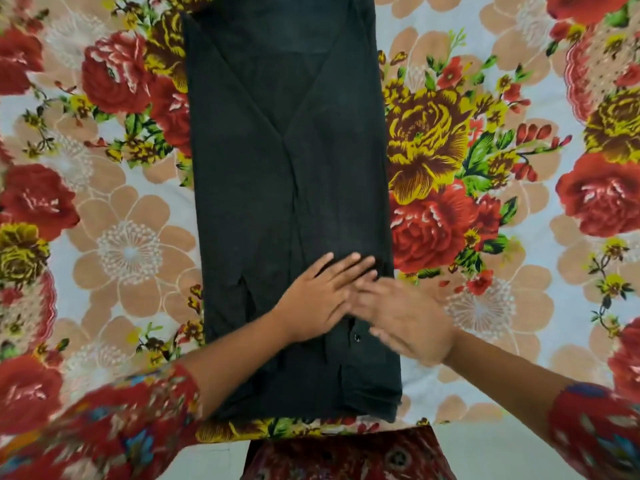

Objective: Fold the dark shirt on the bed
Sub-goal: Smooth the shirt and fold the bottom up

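The dark shirt (291, 188) lies flat on the bed as a long narrow strip, both sides folded in so their edges meet in a V near the middle. Its collar end with a button is nearest me. My left hand (322, 296) rests flat on the shirt's near part, fingers spread and pointing right. My right hand (405, 317) lies flat beside it at the shirt's right side, blurred with motion, fingertips touching those of the left. Neither hand holds cloth.
A floral bedsheet (485, 168) with red and yellow roses covers the bed on all sides of the shirt. The bed's near edge (311, 434) runs just below the shirt, with pale floor and my patterned clothes beyond it.
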